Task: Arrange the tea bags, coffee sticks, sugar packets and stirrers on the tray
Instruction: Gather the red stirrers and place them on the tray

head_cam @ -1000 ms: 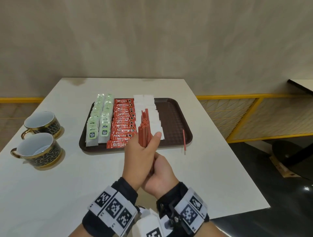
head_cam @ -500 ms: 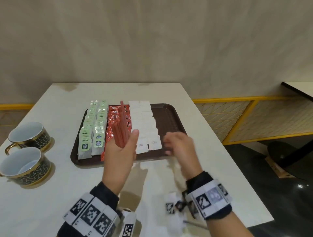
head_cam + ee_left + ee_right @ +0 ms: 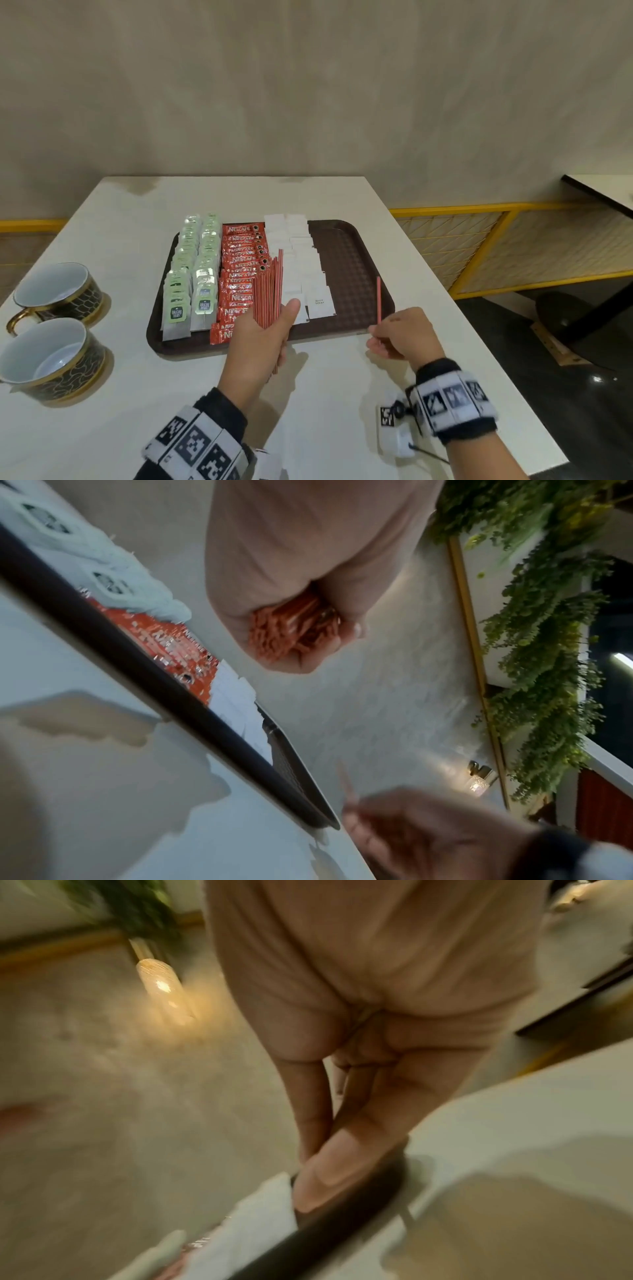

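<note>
A brown tray (image 3: 346, 260) on the white table holds rows of green tea bags (image 3: 191, 274), red coffee sticks (image 3: 239, 270) and white sugar packets (image 3: 301, 267). My left hand (image 3: 263, 329) grips a bundle of red stirrers (image 3: 269, 291) upright over the tray's near edge; the bundle's ends (image 3: 294, 631) show in the left wrist view. My right hand (image 3: 400, 334) pinches a single red stirrer (image 3: 378, 299) at the tray's near right corner, with its upper part over the bare right side of the tray. The right wrist view is blurred, showing fingers (image 3: 342, 1153) by the tray rim.
Two dark cups with gold trim (image 3: 58, 298) (image 3: 51, 359) stand on the table's left side. A yellow railing (image 3: 479, 246) runs to the right beyond the table edge, with another table's corner (image 3: 603, 195) behind it. A wall lies behind the table.
The hands, joined around the bundle a second ago, have separated. The right hand moved right to the tray's near right corner and now pinches the single stirrer that lay there; the left keeps the bundle.
</note>
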A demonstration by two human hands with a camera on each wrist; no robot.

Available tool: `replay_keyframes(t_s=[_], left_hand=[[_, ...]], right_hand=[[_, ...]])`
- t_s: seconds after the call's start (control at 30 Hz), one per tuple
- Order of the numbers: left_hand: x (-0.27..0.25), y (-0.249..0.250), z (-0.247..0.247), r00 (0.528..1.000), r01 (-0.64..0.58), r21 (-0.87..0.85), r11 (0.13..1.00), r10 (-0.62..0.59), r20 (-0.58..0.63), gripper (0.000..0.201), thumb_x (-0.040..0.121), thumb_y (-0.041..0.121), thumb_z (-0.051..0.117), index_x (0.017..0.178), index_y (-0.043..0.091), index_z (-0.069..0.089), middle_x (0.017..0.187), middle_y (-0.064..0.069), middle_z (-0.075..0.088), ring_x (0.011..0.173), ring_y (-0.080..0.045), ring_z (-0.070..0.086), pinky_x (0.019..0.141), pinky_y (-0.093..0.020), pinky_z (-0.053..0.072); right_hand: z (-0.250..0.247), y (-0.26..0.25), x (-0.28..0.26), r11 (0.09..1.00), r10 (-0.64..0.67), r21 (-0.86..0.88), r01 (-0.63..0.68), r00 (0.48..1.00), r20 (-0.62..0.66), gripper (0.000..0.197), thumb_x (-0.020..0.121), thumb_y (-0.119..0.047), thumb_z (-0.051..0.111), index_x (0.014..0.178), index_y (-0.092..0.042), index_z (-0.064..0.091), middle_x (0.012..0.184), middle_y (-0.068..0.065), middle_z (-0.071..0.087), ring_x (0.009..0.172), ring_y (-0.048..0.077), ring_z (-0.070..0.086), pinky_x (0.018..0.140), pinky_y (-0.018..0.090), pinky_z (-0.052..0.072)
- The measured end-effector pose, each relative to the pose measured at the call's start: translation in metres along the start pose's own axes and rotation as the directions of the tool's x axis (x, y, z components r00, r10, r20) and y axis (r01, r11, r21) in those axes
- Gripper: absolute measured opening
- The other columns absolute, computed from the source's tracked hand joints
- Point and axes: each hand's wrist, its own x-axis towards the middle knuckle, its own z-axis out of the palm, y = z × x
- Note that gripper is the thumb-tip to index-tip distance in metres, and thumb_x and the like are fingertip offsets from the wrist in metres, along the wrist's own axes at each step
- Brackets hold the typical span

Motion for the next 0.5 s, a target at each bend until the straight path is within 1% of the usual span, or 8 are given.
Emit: replay_keyframes(t_s=[0.07, 0.13, 0.17, 0.3, 0.37, 0.4, 0.47, 0.5], left_hand=[[0.002, -0.004, -0.001, 1.000, 0.024, -0.003, 1.000, -0.024, 0.021, 0.034, 0.087, 0.038, 0.064, 0.069, 0.014, 0.048, 0.050, -0.003, 0.040, 0.034, -0.011, 0.036, 0.033, -0.020, 0.030], [0.001, -0.006, 0.001, 0.998, 0.011, -0.024, 1.000, -0.009, 0.065, 0.031, 0.086, 0.036, 0.065, 0.070, 0.014, 0.050, 0.050, -0.003, 0.039, 0.034, -0.010, 0.035, 0.034, -0.019, 0.030], [-0.001, -0.007, 0.002, 0.996, -0.005, -0.036, 0.999, 0.008, 0.087, 0.030, 0.085, 0.035, 0.066, 0.070, 0.013, 0.052, 0.050, -0.002, 0.039, 0.034, -0.009, 0.035, 0.034, -0.018, 0.031], [-0.002, -0.010, -0.005, 0.994, -0.057, -0.038, 0.998, 0.061, 0.090, 0.030, 0.080, 0.036, 0.069, 0.067, 0.014, 0.054, 0.048, 0.003, 0.046, 0.040, -0.007, 0.046, 0.042, -0.017, 0.038], [-0.003, -0.012, -0.009, 0.994, -0.033, -0.044, 0.998, 0.038, 0.104, 0.031, 0.077, 0.033, 0.074, 0.070, 0.009, 0.056, 0.053, -0.002, 0.050, 0.047, -0.013, 0.052, 0.047, -0.024, 0.044], [-0.005, -0.013, -0.010, 0.994, -0.029, -0.047, 0.998, 0.033, 0.102, 0.029, 0.078, 0.028, 0.075, 0.072, 0.007, 0.057, 0.054, -0.004, 0.051, 0.045, -0.013, 0.053, 0.046, -0.024, 0.044], [-0.009, -0.016, -0.009, 0.996, -0.047, -0.028, 0.998, 0.049, 0.075, 0.025, 0.083, 0.023, 0.072, 0.070, 0.007, 0.058, 0.052, -0.003, 0.051, 0.039, -0.007, 0.049, 0.040, -0.017, 0.040], [-0.011, -0.017, -0.008, 0.996, -0.071, -0.017, 0.997, 0.072, 0.053, 0.026, 0.086, 0.024, 0.070, 0.069, 0.008, 0.058, 0.051, -0.002, 0.050, 0.040, -0.006, 0.047, 0.041, -0.014, 0.039]], right_hand=[[0.013, -0.008, -0.038, 0.986, -0.167, -0.008, 0.169, 0.977, 0.130, 0.024, 0.085, 0.000, 0.069, 0.062, -0.003, 0.062, 0.063, 0.021, 0.066, 0.049, 0.022, 0.057, 0.050, 0.027, 0.048], [0.034, -0.012, -0.071, 0.965, -0.259, 0.038, 0.261, 0.911, 0.320, 0.027, 0.086, -0.007, 0.070, 0.060, -0.008, 0.064, 0.063, 0.020, 0.066, 0.052, 0.022, 0.060, 0.048, 0.024, 0.049], [0.045, -0.012, -0.081, 0.951, -0.299, 0.034, 0.309, 0.880, 0.369, 0.026, 0.086, -0.009, 0.071, 0.061, -0.010, 0.066, 0.063, 0.019, 0.067, 0.052, 0.021, 0.061, 0.048, 0.023, 0.050], [0.069, -0.007, -0.096, 0.861, -0.458, -0.047, 0.507, 0.812, 0.362, 0.019, 0.085, -0.017, 0.072, 0.068, -0.008, 0.070, 0.060, 0.008, 0.069, 0.051, 0.013, 0.062, 0.056, 0.023, 0.053], [0.072, -0.003, -0.097, 0.767, -0.531, -0.165, 0.620, 0.757, 0.380, 0.021, 0.082, -0.027, 0.072, 0.066, -0.013, 0.070, 0.062, 0.002, 0.070, 0.054, 0.012, 0.063, 0.063, 0.032, 0.055], [0.073, -0.001, -0.098, 0.720, -0.538, -0.235, 0.653, 0.738, 0.407, 0.022, 0.079, -0.033, 0.070, 0.067, -0.015, 0.070, 0.063, -0.001, 0.069, 0.057, 0.013, 0.063, 0.066, 0.037, 0.055], [0.072, -0.002, -0.099, 0.674, -0.539, -0.296, 0.677, 0.724, 0.430, 0.023, 0.073, -0.041, 0.067, 0.069, -0.018, 0.070, 0.065, -0.004, 0.069, 0.061, 0.012, 0.062, 0.068, 0.041, 0.054], [0.070, -0.003, -0.097, 0.678, -0.561, -0.273, 0.682, 0.720, 0.408, 0.021, 0.073, -0.039, 0.069, 0.070, -0.018, 0.070, 0.066, -0.004, 0.069, 0.062, 0.011, 0.062, 0.067, 0.040, 0.054]])
